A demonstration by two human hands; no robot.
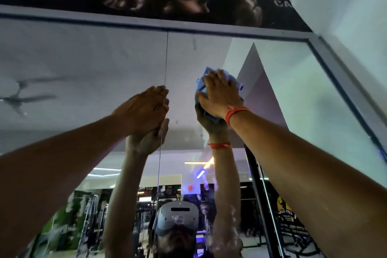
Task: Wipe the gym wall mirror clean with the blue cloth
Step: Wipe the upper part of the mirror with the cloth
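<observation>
The blue cloth (200, 85) sits bunched against the mirror (94, 58), just right of the vertical seam (166, 58) between the panes and well below the top frame (188, 27). The right hand (219, 94) presses flat over it, fingers spread and lightly curled on the wad, likely so the whole palm drives it across the glass. Just left of the seam, the left hand (146, 109) lies with straight fingers together, touching the glass and holding nothing, probably bracing the high reach. A red wrist thread (235, 112) sits below the cloth. Streaks right of the seam, lower down, suggest wiping remains.
</observation>
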